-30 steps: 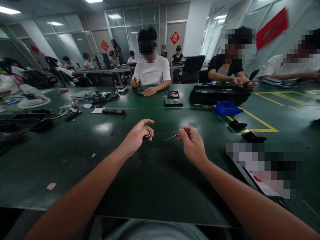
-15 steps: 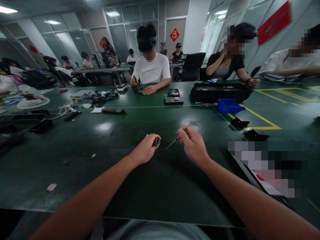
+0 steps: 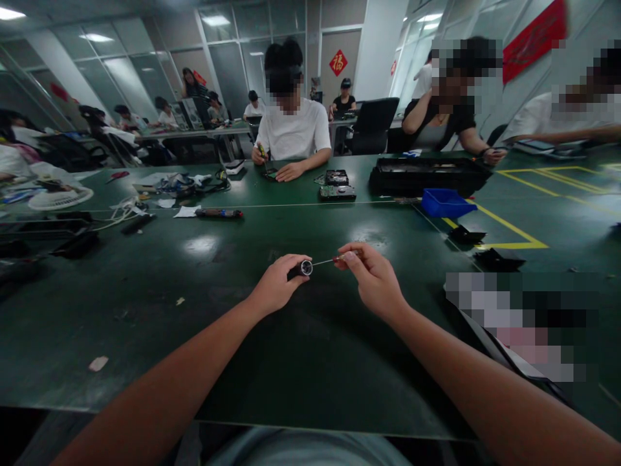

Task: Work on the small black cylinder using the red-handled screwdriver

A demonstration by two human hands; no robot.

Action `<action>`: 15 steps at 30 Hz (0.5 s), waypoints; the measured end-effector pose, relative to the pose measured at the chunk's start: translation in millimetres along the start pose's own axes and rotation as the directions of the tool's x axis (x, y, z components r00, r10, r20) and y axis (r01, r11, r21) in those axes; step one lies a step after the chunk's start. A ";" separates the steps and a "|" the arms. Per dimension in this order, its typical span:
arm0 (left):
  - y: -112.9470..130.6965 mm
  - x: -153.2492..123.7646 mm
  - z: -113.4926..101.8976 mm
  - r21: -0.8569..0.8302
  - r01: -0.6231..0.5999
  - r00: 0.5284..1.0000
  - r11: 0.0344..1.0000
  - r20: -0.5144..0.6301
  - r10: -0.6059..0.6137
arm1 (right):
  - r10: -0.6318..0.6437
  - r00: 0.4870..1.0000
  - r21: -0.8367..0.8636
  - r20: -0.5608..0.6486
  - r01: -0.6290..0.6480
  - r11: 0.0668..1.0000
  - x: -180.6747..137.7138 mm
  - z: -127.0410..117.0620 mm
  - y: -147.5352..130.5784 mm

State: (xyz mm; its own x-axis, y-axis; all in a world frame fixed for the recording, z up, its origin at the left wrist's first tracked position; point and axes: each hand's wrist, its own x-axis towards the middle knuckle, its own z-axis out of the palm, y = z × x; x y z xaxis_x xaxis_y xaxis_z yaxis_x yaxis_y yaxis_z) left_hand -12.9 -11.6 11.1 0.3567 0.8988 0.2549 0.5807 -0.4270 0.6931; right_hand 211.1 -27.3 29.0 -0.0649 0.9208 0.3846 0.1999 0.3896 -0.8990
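- The left hand (image 3: 272,286) is curled around a short black cylinder (image 3: 303,268), thumb and fingers gripping its sides; its ringed end faces toward the right hand and the camera.
- The right hand (image 3: 372,279) pinches a thin-shafted screwdriver (image 3: 336,259) by its reddish handle, between thumb and fingers.
- From the right hand, the cylinder lies to the left and a little lower in view, just beside the screwdriver's tip; the left hand is nearer to it, being wrapped around it.
- The screwdriver's long axis runs leftward from the right hand, dipping slightly, its tip at the cylinder's ringed end; whether they touch, I cannot tell.
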 end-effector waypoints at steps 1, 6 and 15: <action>-0.5 0.1 -0.1 -0.006 -0.005 1.000 1.000 -0.001 0.005 | -0.004 1.000 0.002 -0.001 0.004 1.000 0.0 0.0 -0.3; -3.2 -0.1 0.9 -0.019 0.005 1.000 1.000 -0.003 -0.005 | 0.011 0.999 -0.043 -0.041 -0.013 0.999 0.0 1.8 -2.3; -5.7 0.0 -0.7 -0.002 0.000 1.000 1.000 -0.023 0.000 | 0.016 0.998 -0.369 -0.052 -0.034 0.929 -0.2 -3.0 -12.4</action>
State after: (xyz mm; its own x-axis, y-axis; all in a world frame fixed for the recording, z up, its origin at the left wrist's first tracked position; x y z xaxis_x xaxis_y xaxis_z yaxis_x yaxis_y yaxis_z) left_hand -16.7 -9.1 7.6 0.3401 0.9008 0.2701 0.5796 -0.4269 0.6941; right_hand 211.6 -32.4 40.7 -0.0104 0.9247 0.3806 0.5490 0.3234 -0.7707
